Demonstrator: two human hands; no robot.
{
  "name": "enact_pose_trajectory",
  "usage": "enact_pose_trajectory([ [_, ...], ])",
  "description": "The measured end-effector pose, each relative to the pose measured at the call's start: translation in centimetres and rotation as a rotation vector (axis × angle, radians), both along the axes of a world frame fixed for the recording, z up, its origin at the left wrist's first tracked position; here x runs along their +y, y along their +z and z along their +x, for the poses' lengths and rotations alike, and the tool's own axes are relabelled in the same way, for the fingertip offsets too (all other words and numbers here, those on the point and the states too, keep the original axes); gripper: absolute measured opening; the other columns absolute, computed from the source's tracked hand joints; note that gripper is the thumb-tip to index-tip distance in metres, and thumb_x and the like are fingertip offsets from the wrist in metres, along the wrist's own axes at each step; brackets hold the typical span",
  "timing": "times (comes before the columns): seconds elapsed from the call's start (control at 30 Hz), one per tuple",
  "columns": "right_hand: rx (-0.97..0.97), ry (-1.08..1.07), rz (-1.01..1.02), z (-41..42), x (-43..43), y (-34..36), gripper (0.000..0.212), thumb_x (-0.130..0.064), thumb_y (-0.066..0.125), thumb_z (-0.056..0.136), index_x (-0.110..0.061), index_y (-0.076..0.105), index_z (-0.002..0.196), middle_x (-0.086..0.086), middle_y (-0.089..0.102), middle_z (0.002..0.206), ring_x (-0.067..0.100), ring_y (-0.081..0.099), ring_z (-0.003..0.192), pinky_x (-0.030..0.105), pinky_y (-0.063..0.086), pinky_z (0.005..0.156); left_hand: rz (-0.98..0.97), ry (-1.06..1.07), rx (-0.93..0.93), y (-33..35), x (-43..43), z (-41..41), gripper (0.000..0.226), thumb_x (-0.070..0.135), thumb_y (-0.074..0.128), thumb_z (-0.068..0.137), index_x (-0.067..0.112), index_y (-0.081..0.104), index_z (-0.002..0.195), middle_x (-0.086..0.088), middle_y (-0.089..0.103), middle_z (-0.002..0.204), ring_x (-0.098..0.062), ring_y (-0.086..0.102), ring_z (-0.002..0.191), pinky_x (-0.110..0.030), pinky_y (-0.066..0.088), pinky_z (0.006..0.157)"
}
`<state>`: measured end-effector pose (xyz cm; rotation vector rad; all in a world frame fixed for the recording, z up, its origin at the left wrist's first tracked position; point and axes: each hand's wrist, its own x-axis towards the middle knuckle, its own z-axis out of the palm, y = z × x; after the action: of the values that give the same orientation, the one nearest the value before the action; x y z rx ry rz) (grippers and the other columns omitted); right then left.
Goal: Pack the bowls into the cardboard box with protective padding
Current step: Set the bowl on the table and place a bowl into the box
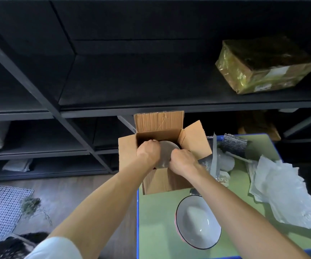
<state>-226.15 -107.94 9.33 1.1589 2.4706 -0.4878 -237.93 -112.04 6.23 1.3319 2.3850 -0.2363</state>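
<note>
Fingers (156,144) of the left hand (148,150) and right hand (181,159) are clamped on grey padding (166,152) held inside the open cardboard box (162,180), at the far left corner of the surface (156,221), knuckles up.

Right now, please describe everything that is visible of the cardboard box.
The cardboard box is brown corrugated board, standing upright on the far left corner of the green table, top open. Its rear flap stands up; the side flaps spread outward. The left hand and right hand reach inside it, both gripping a grey round item.
</note>
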Motion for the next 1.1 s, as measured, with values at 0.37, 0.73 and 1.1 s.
enact_pose_trajectory([
  [0.37, -0.019, -0.090, -0.128, -1.0, 0.6, -1.1, 0.041, -0.022, 0.050, 0.101, 0.003, 0.050, 0.133, 0.031, 0.043, 0.140, 0.038, 0.051, 0.123, 0.040, 0.043, 0.097, 0.073, 0.085, -0.085, -0.2, 0.6, -0.8, 0.034, 0.002, 0.051, 0.095, -0.001, 0.050, 0.128, -0.017, 0.064, 0.123, -0.032, 0.064, 0.112, -0.035, 0.053, 0.085],
  [0.73, 0.064, -0.047, 0.118, -1.2, 0.5, -0.1, 0.069, -0.015, 0.051, 0.097, 0.004, 0.015, 0.152, 0.023, 0.043, 0.141, 0.035, 0.056, 0.121, 0.035, 0.046, 0.095, 0.235, 0.111, -0.087, 3.8, -1.4, -2.1, 0.023, -0.007, 0.052, 0.083, 0.004, 0.055, 0.104, -0.012, 0.064, 0.089, -0.028, 0.063, 0.076, -0.031, 0.040, 0.055],
  [1.1, 0.393, -0.030, 0.228, 2.4, 0.8, 4.1, 0.057, -0.001, 0.051, 0.086, -0.017, 0.040, 0.140, 0.013, 0.060, 0.117, 0.036, 0.057, 0.106, 0.038, 0.046, 0.071, 0.414, 0.241, -0.219, 8.5, -4.6, -1.4, 0.012, 0.001, 0.049, 0.087, 0.010, 0.051, 0.094, -0.007, 0.062, 0.078, -0.021, 0.064, 0.064, -0.032, 0.052, 0.049],
])
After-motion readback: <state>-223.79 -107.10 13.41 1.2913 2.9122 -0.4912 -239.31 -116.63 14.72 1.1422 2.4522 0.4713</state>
